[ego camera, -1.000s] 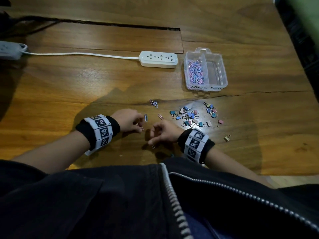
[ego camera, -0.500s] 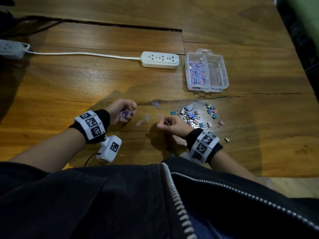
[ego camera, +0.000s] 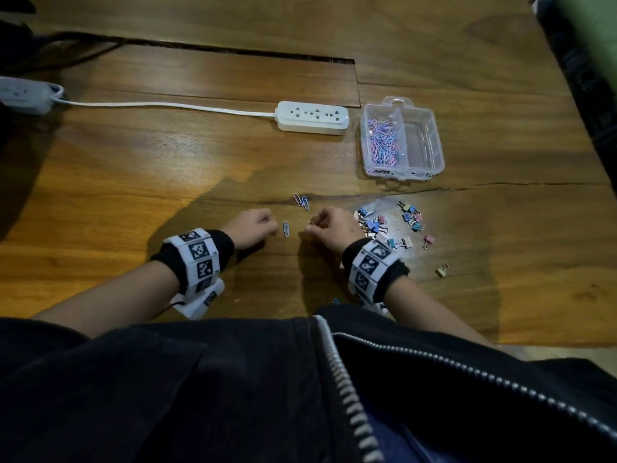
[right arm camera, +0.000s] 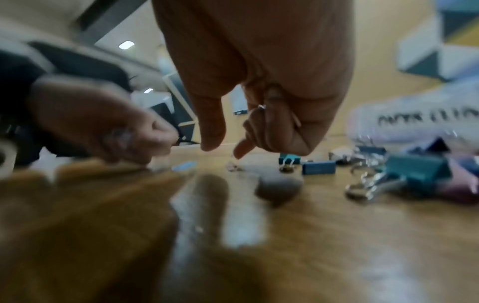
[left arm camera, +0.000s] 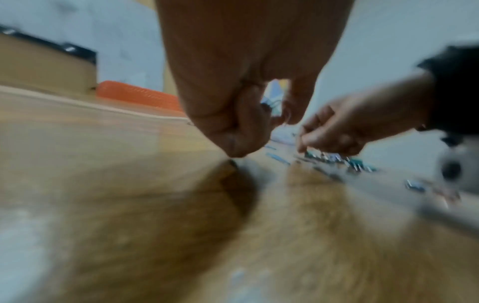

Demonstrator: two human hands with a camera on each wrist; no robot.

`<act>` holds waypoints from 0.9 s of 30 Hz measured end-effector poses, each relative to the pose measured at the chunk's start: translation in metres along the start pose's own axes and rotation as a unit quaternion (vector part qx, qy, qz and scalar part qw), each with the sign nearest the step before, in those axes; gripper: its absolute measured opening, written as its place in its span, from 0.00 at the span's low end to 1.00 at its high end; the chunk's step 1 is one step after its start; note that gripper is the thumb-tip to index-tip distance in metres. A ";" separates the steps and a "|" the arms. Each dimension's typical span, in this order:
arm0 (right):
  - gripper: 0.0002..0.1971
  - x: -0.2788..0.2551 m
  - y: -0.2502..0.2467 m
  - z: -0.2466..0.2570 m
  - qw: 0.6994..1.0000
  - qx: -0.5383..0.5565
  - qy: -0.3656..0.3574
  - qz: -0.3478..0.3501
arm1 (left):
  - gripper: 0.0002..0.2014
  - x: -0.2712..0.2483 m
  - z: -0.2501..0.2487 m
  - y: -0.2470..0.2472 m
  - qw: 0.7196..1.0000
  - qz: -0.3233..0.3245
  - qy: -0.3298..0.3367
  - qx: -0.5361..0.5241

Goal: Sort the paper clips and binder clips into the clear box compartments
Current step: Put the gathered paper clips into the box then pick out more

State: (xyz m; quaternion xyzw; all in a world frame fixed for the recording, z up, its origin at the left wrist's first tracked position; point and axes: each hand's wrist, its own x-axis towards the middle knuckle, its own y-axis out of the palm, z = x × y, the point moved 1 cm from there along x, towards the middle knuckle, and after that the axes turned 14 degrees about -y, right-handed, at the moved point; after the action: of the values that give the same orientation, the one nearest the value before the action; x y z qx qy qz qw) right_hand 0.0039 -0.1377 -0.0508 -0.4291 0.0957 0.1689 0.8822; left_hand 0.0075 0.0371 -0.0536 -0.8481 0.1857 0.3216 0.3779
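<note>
Near the table's six o'clock edge, both hands gather stray paper clips; the left hand is clenched on several, the right hand pinches one; the clear box waits at one o'clock, binder clips at three.

clear box: two compartments, open, upright on tabletop | left compartment: pink, blue and purple paper clips heaped | loose paper clips: pair, one blue, flat | binder clips: multicoloured, scattered near box | gold binder clip: apart
</note>
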 end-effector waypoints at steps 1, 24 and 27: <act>0.12 0.001 0.002 0.000 0.998 -0.055 -0.014 0.007 | 0.12 0.000 -0.001 -0.003 0.987 0.061 -0.018 -0.145; 0.13 0.022 -0.019 0.004 0.832 0.543 0.110 -0.036 | 0.09 0.018 -0.030 -0.002 0.934 -0.094 0.122 0.322; 0.14 0.032 -0.018 0.012 0.854 0.502 0.130 -0.030 | 0.16 0.015 -0.025 0.005 0.918 -0.124 0.112 0.360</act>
State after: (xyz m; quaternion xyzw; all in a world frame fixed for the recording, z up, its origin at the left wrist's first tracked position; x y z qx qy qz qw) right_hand 0.0404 -0.1315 -0.0406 0.0518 0.2683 0.0137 0.9618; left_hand 0.0255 0.0142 -0.0538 -0.7011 0.2238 0.0865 0.6715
